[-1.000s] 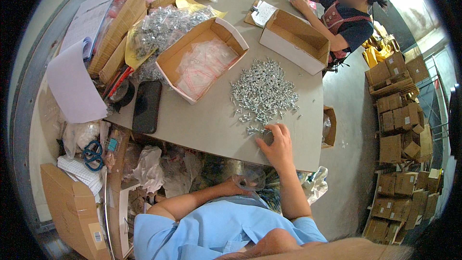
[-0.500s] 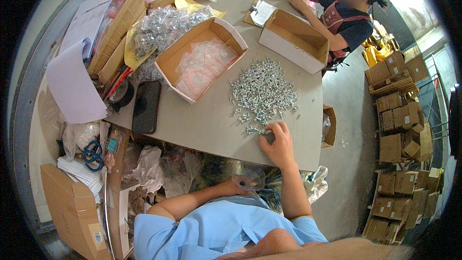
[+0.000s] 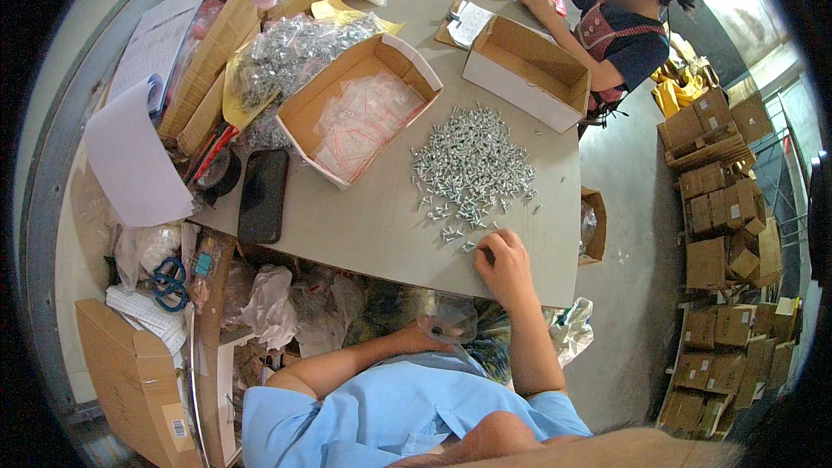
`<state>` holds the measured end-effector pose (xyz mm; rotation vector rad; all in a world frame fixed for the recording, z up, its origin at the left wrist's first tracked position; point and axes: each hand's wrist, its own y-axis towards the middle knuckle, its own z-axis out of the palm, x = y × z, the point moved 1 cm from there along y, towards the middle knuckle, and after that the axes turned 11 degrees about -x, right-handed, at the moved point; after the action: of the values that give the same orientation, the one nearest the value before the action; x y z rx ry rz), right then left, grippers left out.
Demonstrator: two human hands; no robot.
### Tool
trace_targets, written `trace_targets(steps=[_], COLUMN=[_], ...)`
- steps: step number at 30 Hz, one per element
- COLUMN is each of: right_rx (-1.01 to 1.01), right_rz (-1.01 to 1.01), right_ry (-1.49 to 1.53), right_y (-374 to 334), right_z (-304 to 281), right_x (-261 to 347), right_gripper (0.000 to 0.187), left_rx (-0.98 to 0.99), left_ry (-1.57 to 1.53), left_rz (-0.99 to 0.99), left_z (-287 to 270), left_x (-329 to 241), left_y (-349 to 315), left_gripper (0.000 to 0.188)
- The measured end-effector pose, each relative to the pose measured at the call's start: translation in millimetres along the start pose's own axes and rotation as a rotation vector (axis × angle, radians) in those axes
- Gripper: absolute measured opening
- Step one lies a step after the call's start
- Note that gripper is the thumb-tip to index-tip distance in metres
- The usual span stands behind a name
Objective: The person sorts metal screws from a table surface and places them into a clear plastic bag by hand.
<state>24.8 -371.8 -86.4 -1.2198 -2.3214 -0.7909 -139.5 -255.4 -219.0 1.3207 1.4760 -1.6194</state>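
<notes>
A heap of small silver screws (image 3: pixel 475 165) lies on the grey table (image 3: pixel 364 243), with a few strays at its near edge. Just below those strays, my right hand (image 3: pixel 505 267) rests at the table with curled fingers. Whatever they may hold is hidden. Below the table edge, my left hand (image 3: pixel 419 338) is closed on a clear plastic bag (image 3: pixel 449 322), its fingers partly covered by the plastic. Left of the heap, an open carton (image 3: pixel 414 52) contains flat clear bags with red seal lines (image 3: pixel 368 117).
An empty white-sided box (image 3: pixel 529 78) and a clipboard (image 3: pixel 468 24) are beyond the screws. A black phone (image 3: pixel 263 197) lies left, near filled bags (image 3: pixel 286 61). Another person (image 3: pixel 620 43) works at the far right. Stacked cartons (image 3: pixel 706 264) line the right side.
My right hand has drawn slightly toward me and right, away from the near screws, its fingers more curled. The left hand stays with the bag. The other person's hands shifted slightly.
</notes>
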Motion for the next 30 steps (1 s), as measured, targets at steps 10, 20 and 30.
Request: trace_targets(steps=[10,20,30], right_rx=[-0.124,0.231,-0.051], right_rz=[-0.124,0.074,-0.127], right_ry=[-0.022,0.098,0.026], right_y=[-0.2,-28.0,13.5], right_z=[2.0,-15.1,16.9], right_x=[10.2,25.9,24.4], right_gripper=[0.014,0.011,0.034], left_rx=[0.061,0.051,0.025], left_ry=[-0.08,-0.065,-0.043], left_rz=[0.061,0.058,0.008], left_z=[-3.0,-3.4,-6.4], left_x=[-6.4,-8.5,-10.0], left_y=[1.6,-0.2,-0.6], left_gripper=[0.055,0.055,0.056])
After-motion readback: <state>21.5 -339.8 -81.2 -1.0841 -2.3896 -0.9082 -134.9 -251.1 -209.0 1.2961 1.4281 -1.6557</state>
